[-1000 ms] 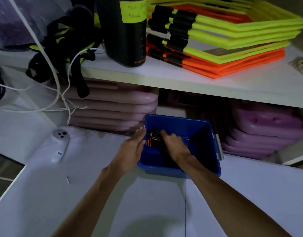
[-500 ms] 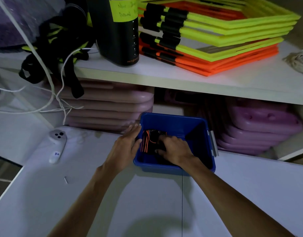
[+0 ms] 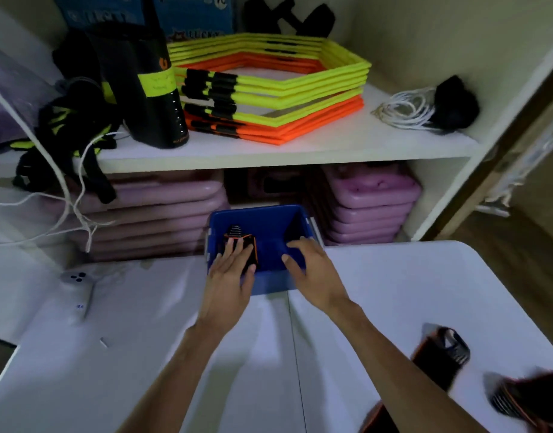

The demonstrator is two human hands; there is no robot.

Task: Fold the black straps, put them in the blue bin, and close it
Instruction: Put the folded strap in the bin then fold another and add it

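The blue bin (image 3: 270, 284) stands open on the white table, against the shelf unit. Inside it, on the left, lies a folded black strap with orange edging (image 3: 236, 234). My left hand (image 3: 228, 273) reaches over the bin's near-left edge and rests flat on that strap with fingers spread. My right hand (image 3: 314, 271) is at the bin's near-right corner, fingers apart, holding nothing. More black straps lie blurred on the table to the right: one (image 3: 441, 354) beside my right forearm, another (image 3: 525, 400) near the corner, a third (image 3: 378, 420) at the bottom edge. No lid is visible.
A white controller (image 3: 78, 289) lies at the left of the table, with white cords (image 3: 65, 198) hanging above it. Purple pads (image 3: 369, 207) are stacked behind the bin. The shelf holds yellow and orange hexagon frames (image 3: 269, 89) and a black bottle (image 3: 153, 98). The table's rounded edge is at right.
My right hand has come off the strap and moved to the bin's right corner. My left hand moved from the bin's outer side onto the strap. The view swung right, revealing more straps.
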